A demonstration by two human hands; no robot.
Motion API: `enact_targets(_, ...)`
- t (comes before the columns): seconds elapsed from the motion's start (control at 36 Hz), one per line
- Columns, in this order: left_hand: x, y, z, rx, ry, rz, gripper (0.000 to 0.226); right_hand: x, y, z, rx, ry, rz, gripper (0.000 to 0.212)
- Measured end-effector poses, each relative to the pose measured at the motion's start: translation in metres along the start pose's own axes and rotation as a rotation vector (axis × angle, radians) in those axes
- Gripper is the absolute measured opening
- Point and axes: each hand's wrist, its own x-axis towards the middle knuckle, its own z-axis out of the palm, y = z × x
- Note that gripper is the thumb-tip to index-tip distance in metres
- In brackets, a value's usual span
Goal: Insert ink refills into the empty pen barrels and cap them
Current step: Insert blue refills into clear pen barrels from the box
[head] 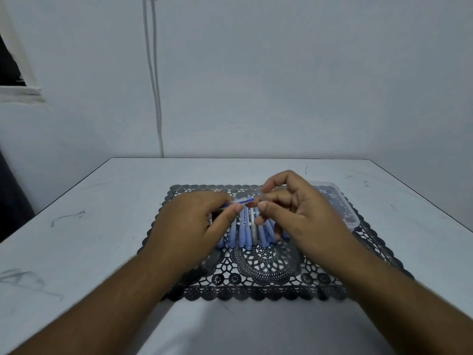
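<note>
My left hand (197,226) grips a clear pen barrel (240,201) with a blue refill showing inside it, held nearly level above the mat. My right hand (297,208) meets the barrel's right end, its thumb and fingertips pinching there; what it pinches is hidden by the fingers. Below both hands a row of several blue pens (247,233) lies side by side on the black lace mat (266,272), partly covered by my hands.
A clear plastic container (345,203) sits on the mat's far right corner behind my right hand. The mat lies on a white table (89,226) against a pale wall, with a cable (153,73) hanging down the wall.
</note>
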Motion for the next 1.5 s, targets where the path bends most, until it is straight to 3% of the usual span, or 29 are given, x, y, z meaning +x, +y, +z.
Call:
enact_targets(0.56, 0.000, 0.007, -0.004, 0.103, 0.011, 0.052, 0.052, 0.001, 0.006, 0.000, -0.149, 0.037, -0.126, 0.004)
enact_targets(0.89, 0.000, 0.008, -0.003, 0.231, 0.090, 0.160, 0.042, 0.001, 0.008, -0.001, -0.315, 0.035, -0.179, 0.005)
enact_targets(1.03, 0.000, 0.011, -0.002, 0.280, 0.104, 0.199, 0.047, 0.001, 0.008, 0.004, -0.463, 0.015, -0.182, 0.035)
enact_targets(1.17, -0.001, 0.011, -0.001, 0.276, 0.122, 0.207, 0.044, 0.000, 0.008, 0.005, -0.327, 0.045, -0.116, 0.039)
enact_targets(1.31, 0.000, 0.011, -0.001, 0.251, 0.139, 0.196, 0.046, 0.002, 0.003, -0.004, -0.263, -0.020, -0.146, 0.006)
enact_targets(1.5, -0.001, 0.009, 0.000, 0.235, 0.124, 0.190, 0.062, 0.001, 0.008, -0.003, -0.328, 0.047, -0.229, 0.009)
